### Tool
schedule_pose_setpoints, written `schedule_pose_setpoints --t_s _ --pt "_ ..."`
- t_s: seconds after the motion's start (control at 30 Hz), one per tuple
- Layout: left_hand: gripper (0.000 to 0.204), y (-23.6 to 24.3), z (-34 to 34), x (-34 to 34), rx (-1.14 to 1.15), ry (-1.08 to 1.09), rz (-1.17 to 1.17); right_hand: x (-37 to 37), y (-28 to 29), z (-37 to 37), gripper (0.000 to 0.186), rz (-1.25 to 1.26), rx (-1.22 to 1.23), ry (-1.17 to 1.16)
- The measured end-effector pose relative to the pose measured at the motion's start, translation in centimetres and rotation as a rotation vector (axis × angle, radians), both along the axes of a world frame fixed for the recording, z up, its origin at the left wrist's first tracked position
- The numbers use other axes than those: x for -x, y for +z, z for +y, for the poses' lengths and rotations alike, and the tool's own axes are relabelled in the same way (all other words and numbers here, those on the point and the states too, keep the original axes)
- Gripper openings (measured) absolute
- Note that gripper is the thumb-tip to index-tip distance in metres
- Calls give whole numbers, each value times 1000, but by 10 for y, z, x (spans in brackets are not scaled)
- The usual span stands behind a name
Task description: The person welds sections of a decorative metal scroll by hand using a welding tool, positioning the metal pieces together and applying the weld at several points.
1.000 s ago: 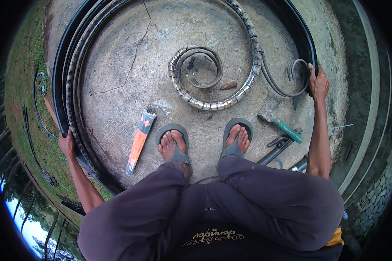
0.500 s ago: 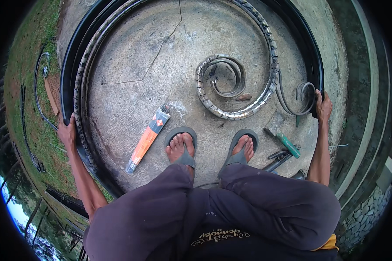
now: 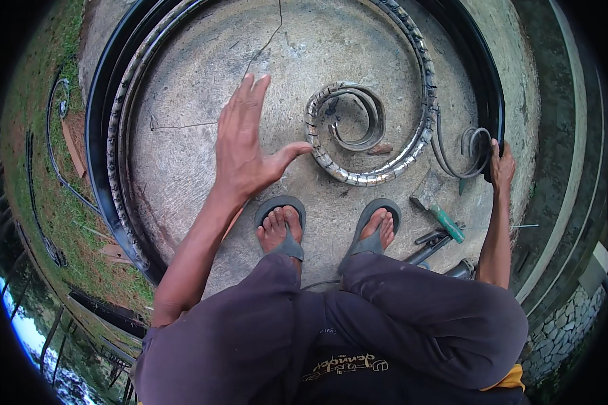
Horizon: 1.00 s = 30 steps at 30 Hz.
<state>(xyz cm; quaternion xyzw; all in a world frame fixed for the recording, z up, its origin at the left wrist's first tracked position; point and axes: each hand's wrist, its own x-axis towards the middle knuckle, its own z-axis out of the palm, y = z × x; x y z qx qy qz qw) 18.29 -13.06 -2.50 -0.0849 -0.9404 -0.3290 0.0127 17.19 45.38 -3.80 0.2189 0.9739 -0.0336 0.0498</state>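
My left hand [image 3: 246, 145] is raised over the concrete, its fingers stretched out and the thumb apart, with nothing in it. The thumb tip overlaps the near-left edge of a shiny spiral of bent metal [image 3: 365, 179] that has notches along its curve. At the right, my right hand [image 3: 502, 167] is wrapped round the end of a large black curved strip [image 3: 488, 74]. This strip sweeps round the far side and down the left. Close to my right hand lies a loop of thin grey rod [image 3: 441, 152]. My left forearm hides most of an orange packet [image 3: 233, 223].
A green-handled hammer [image 3: 446, 224] lies beside my right foot, next to a dark tool [image 3: 431, 250]. A thin bent wire [image 3: 275, 34] rests on the concrete floor [image 3: 189, 81]. Grass [image 3: 81, 233] borders the left, with a brown board [image 3: 73, 148] on it.
My left hand has let go of the black strip and moved right, over the floor, opening out. The strip's left side has shifted slightly leftward. My right hand keeps its hold.
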Motion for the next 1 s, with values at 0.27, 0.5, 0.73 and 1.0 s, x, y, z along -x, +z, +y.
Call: schedule_pose_setpoints --t_s 0.27,0.5,0.73,1.0 --pt "136 -19 115 11 91 -24 -103 -5 -7 -3 62 46 -102 -29" --pt "122 -25 124 7 90 -43 5 -5 -10 -6 62 98 -123 -6" --pt "119 -29 120 9 98 -117 10 -4 -7 -13 58 106 -112 -25" --pt "119 -29 117 12 151 -132 8 -2 -8 -14 55 100 -112 -46"
